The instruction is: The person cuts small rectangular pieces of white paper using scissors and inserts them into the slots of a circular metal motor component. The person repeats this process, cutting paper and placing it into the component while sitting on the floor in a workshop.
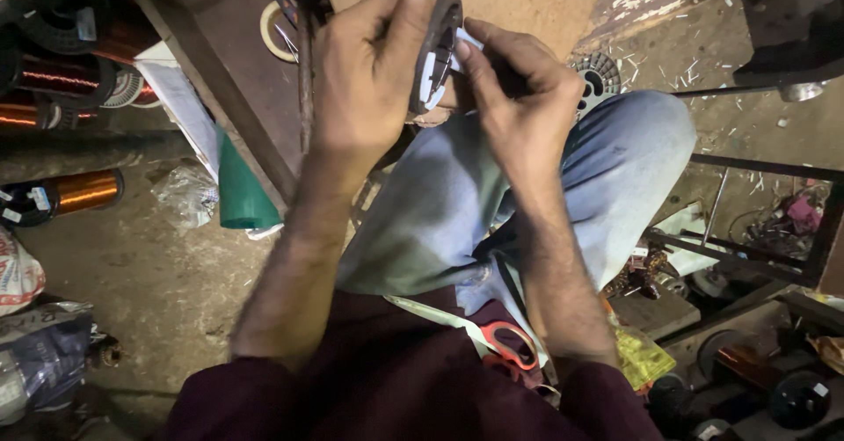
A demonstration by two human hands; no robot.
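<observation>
The metal stator ring, raised on edge above my knees at the far side, could slip and fall, or the white paper strip crumple, if my pinch slackens. My left hand is curled closed around the ring; my right hand pinches the strip at its inner face.

My left hand and right hand are bare, no gloves or rings. Behind each wrist my forearm is uncovered and hairy, up to dark maroon sleeves pushed back near the elbows. Below my hands, faded light-blue jeans.
</observation>
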